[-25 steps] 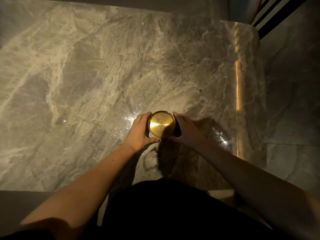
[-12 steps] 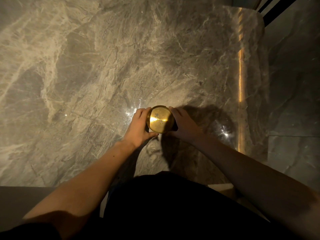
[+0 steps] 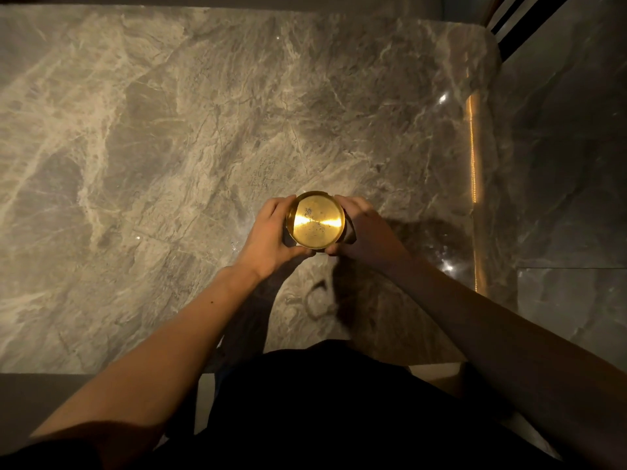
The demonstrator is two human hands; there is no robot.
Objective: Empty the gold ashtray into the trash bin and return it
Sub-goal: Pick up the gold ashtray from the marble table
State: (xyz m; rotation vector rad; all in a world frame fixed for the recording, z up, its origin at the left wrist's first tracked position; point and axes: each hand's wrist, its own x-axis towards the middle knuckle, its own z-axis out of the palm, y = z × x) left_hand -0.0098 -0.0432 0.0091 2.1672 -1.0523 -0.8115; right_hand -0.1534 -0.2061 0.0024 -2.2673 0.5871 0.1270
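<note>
A round gold ashtray (image 3: 315, 220) shines between both hands over the marble table (image 3: 152, 147). Its flat inside shows a few dark specks of ash. My left hand (image 3: 269, 234) cups its left rim, with the thumb under the near edge. My right hand (image 3: 364, 232) wraps its right side, fingers curled over the far rim. Whether the ashtray rests on the table or hangs just above it I cannot tell; its shadow falls on the marble towards me. No trash bin is in view.
The table's rounded right edge (image 3: 476, 184) carries a glowing light strip, with dark floor tiles (image 3: 570, 164) beyond it. The table's near edge (image 3: 101, 371) runs in front of my dark-clothed body. A striped panel (image 3: 509, 22) sits at the top right.
Both hands have carried the ashtray a little farther out over the table, away from my body. The grip on it looks the same.
</note>
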